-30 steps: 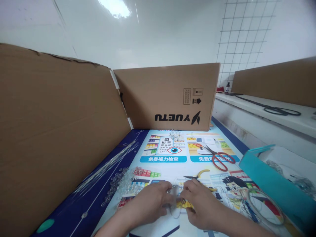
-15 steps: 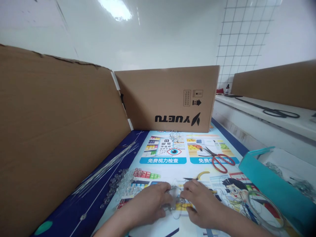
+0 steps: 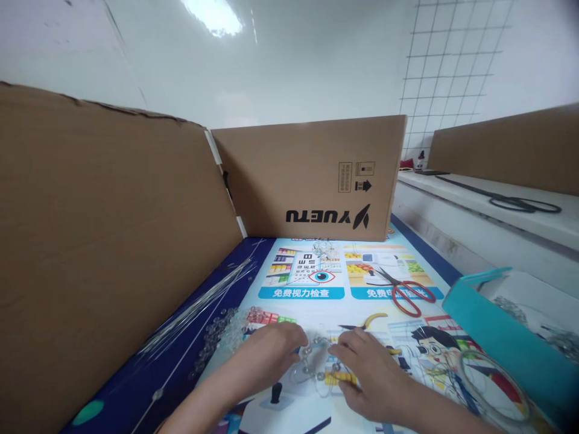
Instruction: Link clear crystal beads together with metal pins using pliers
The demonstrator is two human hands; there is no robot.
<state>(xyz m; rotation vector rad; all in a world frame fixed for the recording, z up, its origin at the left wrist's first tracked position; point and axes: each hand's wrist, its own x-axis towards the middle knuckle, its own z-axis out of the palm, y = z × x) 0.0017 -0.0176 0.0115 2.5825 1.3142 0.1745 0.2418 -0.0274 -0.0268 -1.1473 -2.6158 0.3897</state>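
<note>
A loop of thin clear wire strung with clear round beads (image 3: 320, 376) lies low over the printed table sheet, between my two hands. My left hand (image 3: 274, 349) has its fingers curled at the loop's left side, the fingertips partly hidden. At the loop's right side, my right hand (image 3: 368, 371) pinches the wire between thumb and fingers. Left of my left hand spreads a pile of clear, pinkish and dark beads (image 3: 228, 337). Just beyond my right hand is a yellow-handled tool (image 3: 374, 319), partly covered by that hand.
Red-handled scissors (image 3: 409, 295) lie farther back. To the right are a wire coil (image 3: 493, 386) and a teal box (image 3: 506, 331) holding beaded wire pieces. Straight wires (image 3: 199, 307) lie at left. Cardboard panels (image 3: 307, 175) stand behind and left; a small wire piece (image 3: 323, 248) sits before the back one.
My left hand has shifted slightly up and left, away from the loop's middle, and more of the beaded loop now shows. My right hand stays nearly in place. The view has moved slightly.
</note>
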